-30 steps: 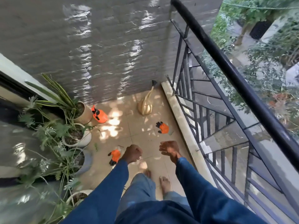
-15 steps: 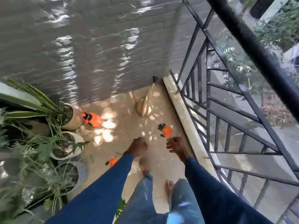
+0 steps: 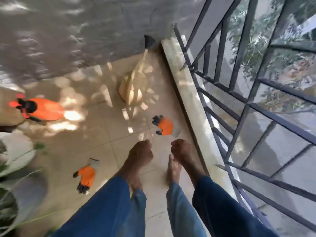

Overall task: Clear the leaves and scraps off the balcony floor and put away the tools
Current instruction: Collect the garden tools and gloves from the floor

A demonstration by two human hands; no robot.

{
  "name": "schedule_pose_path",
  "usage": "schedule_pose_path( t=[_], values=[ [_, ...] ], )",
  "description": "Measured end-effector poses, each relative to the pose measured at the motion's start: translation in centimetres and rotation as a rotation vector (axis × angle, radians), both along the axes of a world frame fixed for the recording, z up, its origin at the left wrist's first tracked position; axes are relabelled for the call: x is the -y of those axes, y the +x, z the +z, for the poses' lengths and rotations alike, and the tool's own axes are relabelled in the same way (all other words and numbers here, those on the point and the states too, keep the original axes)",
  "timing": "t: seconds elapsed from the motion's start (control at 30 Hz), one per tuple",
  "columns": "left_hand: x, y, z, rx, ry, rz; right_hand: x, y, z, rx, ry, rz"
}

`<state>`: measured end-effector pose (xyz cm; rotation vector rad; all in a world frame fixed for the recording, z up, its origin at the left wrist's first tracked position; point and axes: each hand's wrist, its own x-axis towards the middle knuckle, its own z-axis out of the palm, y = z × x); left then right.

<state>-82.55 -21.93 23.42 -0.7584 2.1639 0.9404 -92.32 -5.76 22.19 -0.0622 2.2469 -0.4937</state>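
Centre frame: left hand [image 3: 141, 153] and right hand [image 3: 181, 151] curled loosely, empty. View dropped, stepped closer since earlier. Orange glove [image 3: 163, 125] just above right hand; second glove [image 3: 85, 177] lower left; next pickup likely.

Both fists, left hand [image 3: 141, 152] and right hand [image 3: 181, 149], hang above orange glove [image 3: 165, 125]

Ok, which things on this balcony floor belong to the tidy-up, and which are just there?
For the job:
- orange glove near the railing
- orange glove by the plants
- orange spray bottle
- beige watering can

Just there:
- white plant pot
- dark metal railing
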Motion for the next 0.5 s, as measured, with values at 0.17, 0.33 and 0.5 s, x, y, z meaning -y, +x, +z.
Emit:
schedule_pose_path(
  t=[0.17,0.33,0.5],
  values=[
    [-2.0,-2.6,-14.9,-0.113,-0.101,-0.120,-1.2,-3.1,-15.5,-0.070,0.060,0.130],
    [-4.9,-5.3,-29.0,-0.076,-0.166,-0.182,-1.2,-6.3,-29.1,-0.097,0.087,0.137],
    [-6.9,-6.1,-35.9,-0.135,-0.100,-0.143,0.2,-8.8,-36.7,-0.162,0.098,0.168]
  ],
)
